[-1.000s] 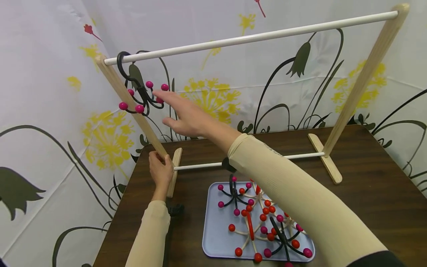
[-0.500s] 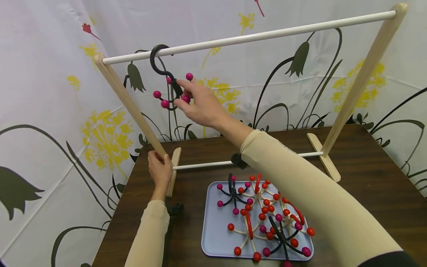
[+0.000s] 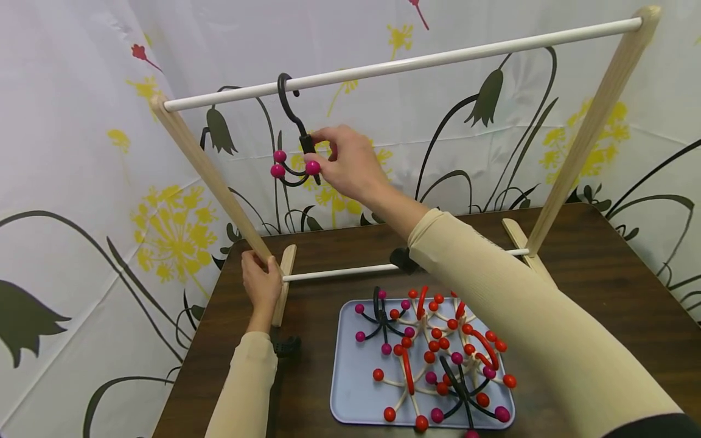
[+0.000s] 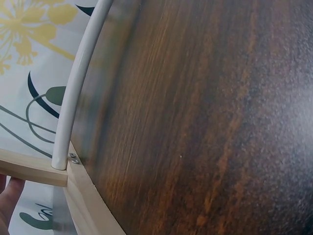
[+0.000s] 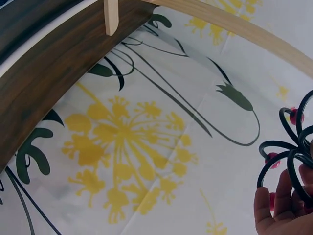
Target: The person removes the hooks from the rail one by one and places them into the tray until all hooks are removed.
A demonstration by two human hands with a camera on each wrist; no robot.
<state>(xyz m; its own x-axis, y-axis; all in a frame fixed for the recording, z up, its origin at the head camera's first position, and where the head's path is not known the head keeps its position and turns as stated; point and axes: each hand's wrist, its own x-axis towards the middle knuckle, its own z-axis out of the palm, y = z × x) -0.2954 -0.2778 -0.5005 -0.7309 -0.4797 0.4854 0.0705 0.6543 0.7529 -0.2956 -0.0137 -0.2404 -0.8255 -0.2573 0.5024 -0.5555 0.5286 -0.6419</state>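
Observation:
A black hook with curved arms tipped by pink balls (image 3: 307,144) hangs from the white upper rod (image 3: 438,59), left of its middle. My right hand (image 3: 350,161) pinches its stem from the right, between thumb and fingers. In the right wrist view, the right hand (image 5: 288,215) shows at the lower right among the black arms, partly cut off by the frame. My left hand (image 3: 261,285) grips the foot of the rack's left wooden post (image 3: 213,182). Only a bit of the left hand (image 4: 10,200) enters the left wrist view.
A pale blue tray (image 3: 350,404) on the dark wood table (image 3: 597,292) holds several similar hooks, black with pink balls and red with red balls. The right post (image 3: 594,134) and a lower white rod (image 3: 345,272) complete the rack. A flowered curtain (image 3: 82,152) hangs behind.
The right hand, earlier straight-fingered beside the hanging black hook, now pinches its stem. The hook has shifted right along the rod from near the left post. The left hand stays put.

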